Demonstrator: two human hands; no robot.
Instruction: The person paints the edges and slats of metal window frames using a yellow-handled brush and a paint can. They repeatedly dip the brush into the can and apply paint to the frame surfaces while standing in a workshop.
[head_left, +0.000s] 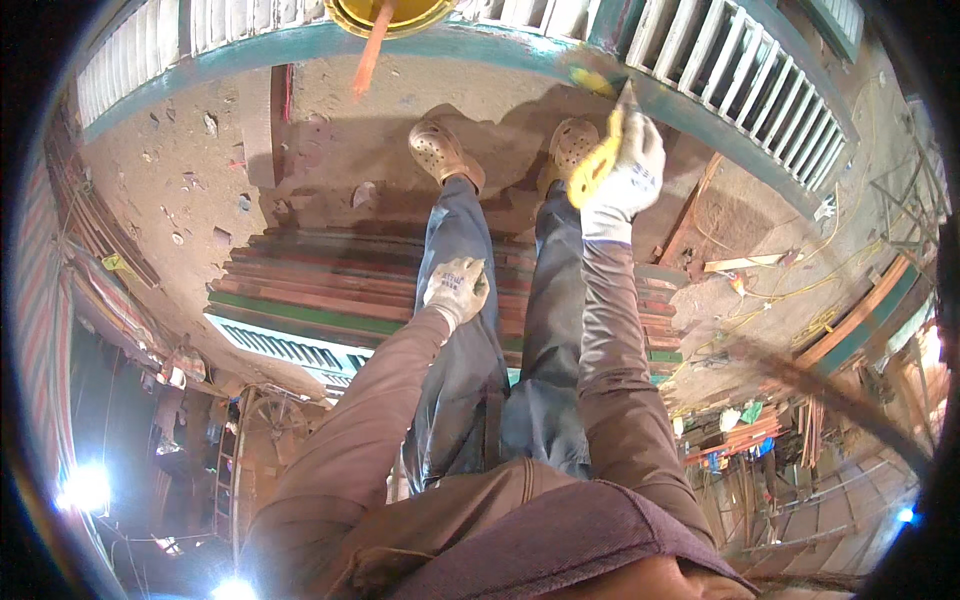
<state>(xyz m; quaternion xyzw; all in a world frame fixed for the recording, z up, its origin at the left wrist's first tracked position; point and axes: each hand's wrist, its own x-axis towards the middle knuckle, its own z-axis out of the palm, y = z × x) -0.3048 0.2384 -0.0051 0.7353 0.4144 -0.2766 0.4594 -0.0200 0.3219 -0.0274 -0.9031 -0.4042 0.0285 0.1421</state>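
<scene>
My right hand (pixel 628 172), in a grey-white glove, is closed around a yellow-handled tool (pixel 596 165). The tool's tip rests on the teal rail of a wooden louvred frame (pixel 500 45), where there is a yellow smear. Whether it is a brush or a scraper I cannot tell. My left hand (pixel 456 290), also gloved, rests loosely on my left leg in blue jeans (pixel 470 350) and holds nothing. Both sleeves are brown.
A yellow bowl (pixel 392 12) with an orange stick (pixel 370 55) sits on the frame's far side. My feet wear beige clogs (pixel 444 150) on a dusty floor. Below my legs lies a stack of reddish and green planks (pixel 310 295). Yellow cords (pixel 790 290) trail at right.
</scene>
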